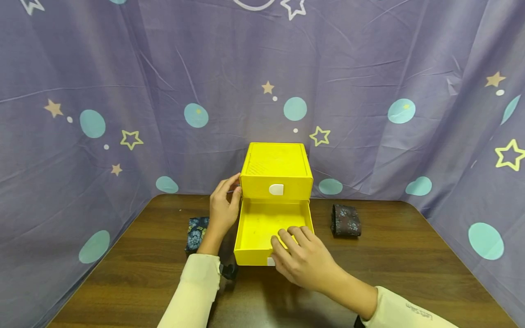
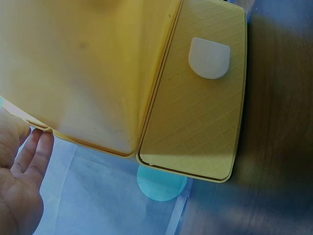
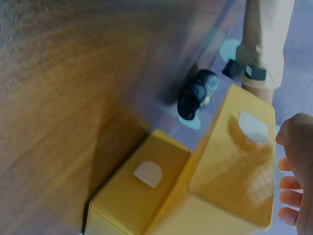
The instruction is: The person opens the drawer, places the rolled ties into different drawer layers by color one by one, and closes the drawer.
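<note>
A yellow two-drawer box (image 1: pixel 275 165) stands on the wooden table (image 1: pixel 410 273). Its lower drawer (image 1: pixel 262 228) is pulled out and looks empty. My right hand (image 1: pixel 283 239) holds that drawer's front wall, fingers curled over the rim and thumb on the front by the white tab (image 1: pixel 270 261). My left hand (image 1: pixel 234 187) touches the box's left side beside the upper drawer, fingers fairly straight. In the left wrist view the fingers (image 2: pixel 36 152) lie at the box's edge, near a drawer front with a white tab (image 2: pixel 209 58). The right wrist view shows the pulled drawer front (image 3: pixel 239 161).
A blue floral pouch (image 1: pixel 196 232) lies left of the box, partly behind my left wrist, and also shows in the right wrist view as the pouch (image 3: pixel 198 93). A dark floral pouch (image 1: pixel 346 220) lies to the right. A purple star-print curtain (image 1: pixel 123 91) closes three sides.
</note>
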The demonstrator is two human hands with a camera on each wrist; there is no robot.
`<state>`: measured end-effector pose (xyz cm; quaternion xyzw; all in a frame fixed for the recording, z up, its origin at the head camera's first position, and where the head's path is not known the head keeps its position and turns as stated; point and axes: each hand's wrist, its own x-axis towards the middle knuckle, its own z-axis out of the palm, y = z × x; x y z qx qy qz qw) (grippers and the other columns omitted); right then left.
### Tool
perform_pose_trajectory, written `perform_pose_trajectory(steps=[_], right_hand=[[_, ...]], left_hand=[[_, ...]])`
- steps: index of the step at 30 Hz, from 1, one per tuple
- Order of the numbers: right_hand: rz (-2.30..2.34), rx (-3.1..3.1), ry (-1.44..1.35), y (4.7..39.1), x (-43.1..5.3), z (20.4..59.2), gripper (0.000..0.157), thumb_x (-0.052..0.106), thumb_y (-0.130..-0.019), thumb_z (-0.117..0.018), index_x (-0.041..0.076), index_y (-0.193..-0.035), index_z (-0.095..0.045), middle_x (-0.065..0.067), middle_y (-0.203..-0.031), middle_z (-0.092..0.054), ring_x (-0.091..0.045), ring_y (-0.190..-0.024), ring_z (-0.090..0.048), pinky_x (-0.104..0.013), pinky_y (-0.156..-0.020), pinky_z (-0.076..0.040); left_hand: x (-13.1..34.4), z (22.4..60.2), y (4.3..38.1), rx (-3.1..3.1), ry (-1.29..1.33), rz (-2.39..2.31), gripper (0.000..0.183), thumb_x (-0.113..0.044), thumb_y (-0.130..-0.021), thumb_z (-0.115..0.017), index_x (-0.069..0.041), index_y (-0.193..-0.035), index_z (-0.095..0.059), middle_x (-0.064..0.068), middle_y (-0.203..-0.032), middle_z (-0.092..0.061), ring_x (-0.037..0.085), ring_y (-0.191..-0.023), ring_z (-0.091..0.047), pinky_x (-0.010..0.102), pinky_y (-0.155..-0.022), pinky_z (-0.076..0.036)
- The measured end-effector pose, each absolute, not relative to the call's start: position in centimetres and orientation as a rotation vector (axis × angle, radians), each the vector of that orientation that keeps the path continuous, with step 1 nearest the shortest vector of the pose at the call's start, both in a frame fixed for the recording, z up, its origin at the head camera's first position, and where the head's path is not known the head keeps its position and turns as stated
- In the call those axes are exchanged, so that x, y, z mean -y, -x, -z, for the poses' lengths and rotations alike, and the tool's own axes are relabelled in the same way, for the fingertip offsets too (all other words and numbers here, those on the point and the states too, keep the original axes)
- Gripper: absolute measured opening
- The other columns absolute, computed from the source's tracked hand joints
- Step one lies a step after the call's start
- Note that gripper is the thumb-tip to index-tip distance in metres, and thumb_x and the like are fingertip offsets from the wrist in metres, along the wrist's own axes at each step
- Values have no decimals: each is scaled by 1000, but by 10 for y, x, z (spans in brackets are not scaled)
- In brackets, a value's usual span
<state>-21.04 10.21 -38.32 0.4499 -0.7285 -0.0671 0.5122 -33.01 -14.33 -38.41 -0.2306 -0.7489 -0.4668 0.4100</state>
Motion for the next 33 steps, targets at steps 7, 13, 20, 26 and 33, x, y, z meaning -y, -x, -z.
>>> perform_pose_trajectory(steps=[7,13,20,26,33], right_hand=[[116,1812,-1002,218,-119,371,31,31,-100,-51,5,-104,-67,-13,-99,-66,-32,-85,-61,-39,-69,-51],[44,1865,-927,226,-138,362,33,31,-98,-53,2,-106,-68,-17,-103,-66,-34,-85,-59,-43,-68,-51],[-64,1965,-851,237,-161,355,35,29,-95,-56,-1,-109,-69,-16,-102,-65,-37,-85,-58,-47,-66,-50],[-154,2015,-749,251,-180,359,38,30,-92,-60,-1,-111,-70,-18,-103,-67,-39,-83,-57,-49,-65,-48],[-145,2185,-648,268,-201,366,40,30,-92,-66,-1,-116,-69,-21,-107,-67,-42,-88,-58,-52,-71,-50]], left_hand=[[144,384,330,1888,584,1178,36,-4,-101,-62,-2,-138,-63,15,-118,-67,31,-105,-66,45,-88,-57],[144,383,331,1907,578,1193,37,-5,-102,-61,-3,-139,-63,14,-118,-66,29,-107,-65,43,-90,-57],[144,382,330,1902,579,1206,36,-5,-103,-60,-3,-139,-63,15,-118,-66,29,-106,-66,43,-88,-58],[143,383,330,1894,579,1185,36,-4,-102,-61,-2,-138,-63,15,-118,-67,31,-106,-66,45,-89,-57],[143,385,330,1895,570,1188,36,-4,-102,-62,-3,-138,-64,15,-117,-67,30,-105,-66,45,-88,-58]])
